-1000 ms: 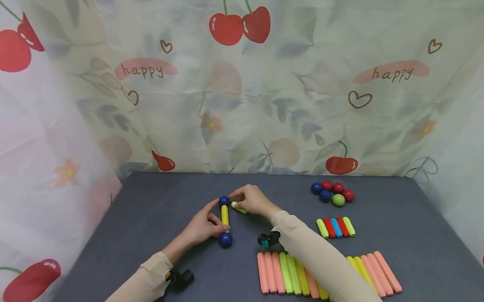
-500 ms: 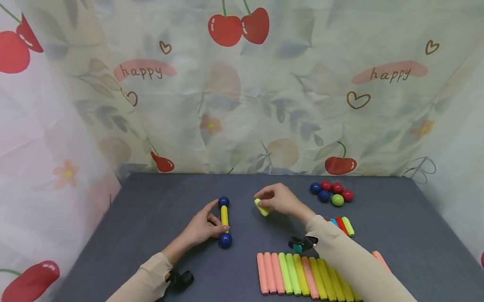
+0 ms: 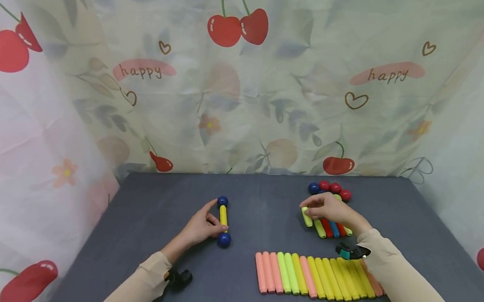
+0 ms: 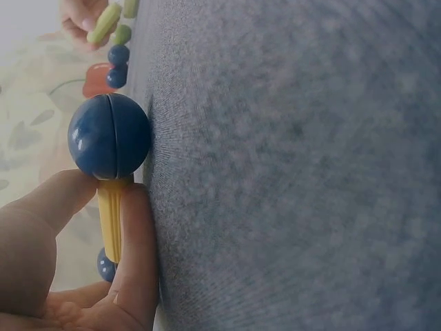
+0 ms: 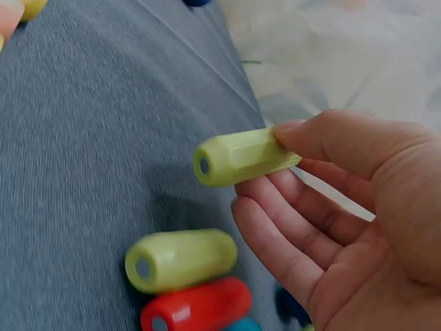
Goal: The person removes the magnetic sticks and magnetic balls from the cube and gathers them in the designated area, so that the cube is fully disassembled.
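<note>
My left hand (image 3: 199, 226) pinches a yellow magnetic rod (image 3: 223, 216) that has a blue ball at each end. In the left wrist view, thumb and finger lie on either side of the rod (image 4: 110, 214), just behind the nearer blue ball (image 4: 109, 136). At the right, my right hand (image 3: 334, 211) holds a short light-green magnetic rod (image 5: 241, 158) between thumb and fingers, raised over the table. A grey magnet shows in its end. Beside it lies a row of short rods, with a light-green one (image 5: 182, 261) nearest and a red one (image 5: 200, 303) after it.
Red and blue balls (image 3: 313, 188) sit behind the right hand, partly hidden by it. A row of long pink, green and yellow rods (image 3: 321, 278) lies nearer on the dark table (image 3: 170, 197); the right sleeve (image 3: 407, 278) covers its right end. A printed curtain (image 3: 252, 123) hangs behind.
My right hand has moved right with the short light-green rod, from beside the far blue ball to the row of short rods. The left hand stays on the yellow rod.
</note>
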`<action>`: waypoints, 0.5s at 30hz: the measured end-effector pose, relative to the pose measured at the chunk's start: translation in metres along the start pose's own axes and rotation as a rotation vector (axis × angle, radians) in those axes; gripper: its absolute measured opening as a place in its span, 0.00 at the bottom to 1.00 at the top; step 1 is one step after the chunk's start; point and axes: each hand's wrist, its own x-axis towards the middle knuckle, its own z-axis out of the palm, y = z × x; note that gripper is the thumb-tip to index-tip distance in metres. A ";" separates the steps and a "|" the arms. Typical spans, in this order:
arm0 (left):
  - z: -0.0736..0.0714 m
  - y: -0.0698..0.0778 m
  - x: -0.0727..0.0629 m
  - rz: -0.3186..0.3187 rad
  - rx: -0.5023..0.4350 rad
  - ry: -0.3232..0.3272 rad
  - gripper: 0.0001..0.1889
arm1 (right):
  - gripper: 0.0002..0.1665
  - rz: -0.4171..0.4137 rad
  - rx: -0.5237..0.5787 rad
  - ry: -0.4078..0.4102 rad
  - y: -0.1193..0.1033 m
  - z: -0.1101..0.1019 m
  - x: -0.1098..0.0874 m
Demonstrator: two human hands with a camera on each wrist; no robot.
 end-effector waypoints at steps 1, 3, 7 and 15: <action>0.000 0.000 0.000 0.001 0.000 -0.001 0.51 | 0.21 0.001 -0.010 0.004 0.002 -0.002 -0.003; 0.001 0.000 0.000 0.001 -0.004 -0.001 0.51 | 0.21 -0.004 -0.039 0.014 0.006 -0.006 -0.007; 0.001 0.001 0.000 -0.003 -0.008 0.001 0.51 | 0.18 -0.029 -0.101 0.019 0.012 -0.009 -0.010; 0.000 0.001 0.000 -0.003 -0.008 -0.002 0.51 | 0.15 -0.051 -0.190 -0.003 0.019 -0.005 -0.009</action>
